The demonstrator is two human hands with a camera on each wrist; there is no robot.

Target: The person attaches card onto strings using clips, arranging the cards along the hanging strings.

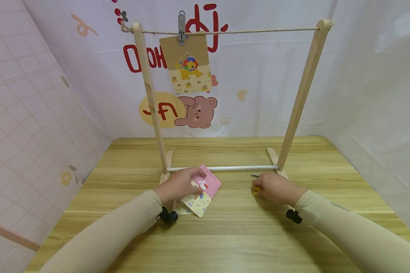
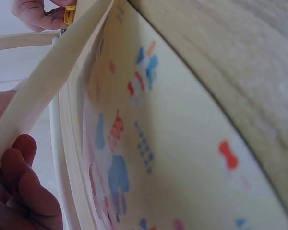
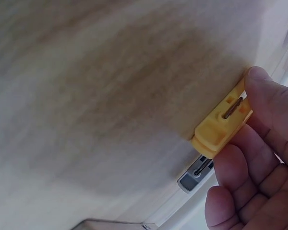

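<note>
My left hand (image 1: pixel 181 185) grips a pink and cream card (image 1: pixel 212 182) with a white rabbit-like figure, tilted over the table left of centre. Beneath it lies a second, cream card (image 1: pixel 181 207) with small prints, mostly hidden. In the left wrist view the held card (image 2: pixel 50 79) shows nearly edge-on, above the other card's printed face (image 2: pixel 182 124). On the right, my right hand (image 1: pixel 278 187) pinches a yellow clothespin (image 3: pixel 218 124) between thumb and fingers, close over the tabletop. Just beyond it lies a grey clothespin (image 3: pixel 196 175).
A wooden frame with two posts (image 1: pixel 304 91) stands at the back, joined low down by a white rod (image 1: pixel 242 167). Along its top runs a twine line (image 1: pixel 259 31), where a grey clothespin (image 1: pixel 182 28) holds a lion card (image 1: pixel 190 66) at the left. Behind hangs a printed cloth (image 1: pixel 259 76).
</note>
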